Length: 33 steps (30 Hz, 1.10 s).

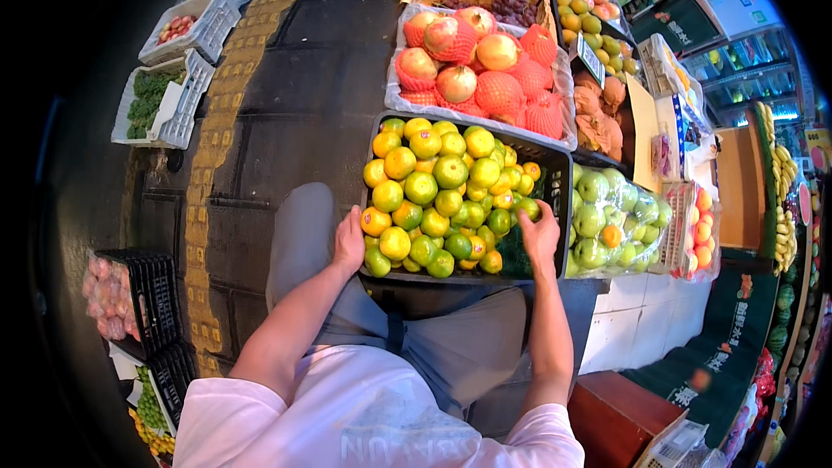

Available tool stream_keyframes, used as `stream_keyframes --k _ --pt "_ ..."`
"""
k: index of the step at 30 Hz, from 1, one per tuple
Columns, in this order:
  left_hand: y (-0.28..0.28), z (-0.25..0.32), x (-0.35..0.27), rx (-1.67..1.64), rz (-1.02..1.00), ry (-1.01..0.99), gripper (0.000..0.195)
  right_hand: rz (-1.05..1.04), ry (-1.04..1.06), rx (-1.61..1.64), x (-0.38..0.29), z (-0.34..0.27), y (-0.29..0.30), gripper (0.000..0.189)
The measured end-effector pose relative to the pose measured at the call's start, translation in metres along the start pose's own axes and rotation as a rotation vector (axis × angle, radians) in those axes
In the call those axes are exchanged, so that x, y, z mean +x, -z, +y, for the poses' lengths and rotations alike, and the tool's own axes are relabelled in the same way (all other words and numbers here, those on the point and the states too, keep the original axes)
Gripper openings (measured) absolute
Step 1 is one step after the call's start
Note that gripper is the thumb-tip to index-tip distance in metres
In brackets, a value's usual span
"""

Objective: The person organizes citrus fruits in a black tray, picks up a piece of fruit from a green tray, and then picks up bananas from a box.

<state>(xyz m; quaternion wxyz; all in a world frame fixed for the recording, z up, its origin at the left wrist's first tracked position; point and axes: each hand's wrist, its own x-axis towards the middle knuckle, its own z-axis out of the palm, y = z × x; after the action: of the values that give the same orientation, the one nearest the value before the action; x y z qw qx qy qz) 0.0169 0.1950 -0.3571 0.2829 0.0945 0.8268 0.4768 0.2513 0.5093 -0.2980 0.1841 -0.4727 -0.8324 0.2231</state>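
Note:
A black plastic crate [558, 172] filled with green and orange mandarins [420, 187] is before my knees. My right hand [541, 234] is at the crate's right part, thumb and fingers around a green mandarin [528, 207]. Beneath that hand, the crate's dark bottom [517, 257] shows at the near right corner. My left hand [351, 239] lies against the crate's left side, close to a mandarin bearing a sticker [375, 221]. Its fingers are partly hidden, so its grip is unclear.
Pomegranates in red foam nets [499, 94] adjoin the crate's far side. Bagged green apples [593, 218], with one small orange fruit on top, lie to its right. A yellow tactile strip [224, 104] crosses the dark floor. A red-brown box [621, 413] stands at the near right.

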Motion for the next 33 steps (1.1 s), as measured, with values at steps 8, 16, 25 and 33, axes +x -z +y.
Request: stream_keyframes --k 8,16,25,33 --pt "0.001 0.002 0.002 -0.007 0.016 0.036 0.064 -0.536 -0.118 0.595 -0.075 -0.146 -0.006 0.044" --pt "-0.001 0.012 -0.005 -0.044 0.044 0.065 0.065 -0.201 -0.023 0.552 -0.061 -0.111 -0.024 0.028" --pt "-0.006 0.010 -0.003 -0.036 0.045 0.021 0.062 -0.044 -0.220 0.142 0.047 0.066 -0.047 0.052" --pt "-0.001 0.004 -0.001 -0.010 0.034 0.025 0.061 -0.182 -0.169 0.040 0.087 0.069 -0.066 0.063"
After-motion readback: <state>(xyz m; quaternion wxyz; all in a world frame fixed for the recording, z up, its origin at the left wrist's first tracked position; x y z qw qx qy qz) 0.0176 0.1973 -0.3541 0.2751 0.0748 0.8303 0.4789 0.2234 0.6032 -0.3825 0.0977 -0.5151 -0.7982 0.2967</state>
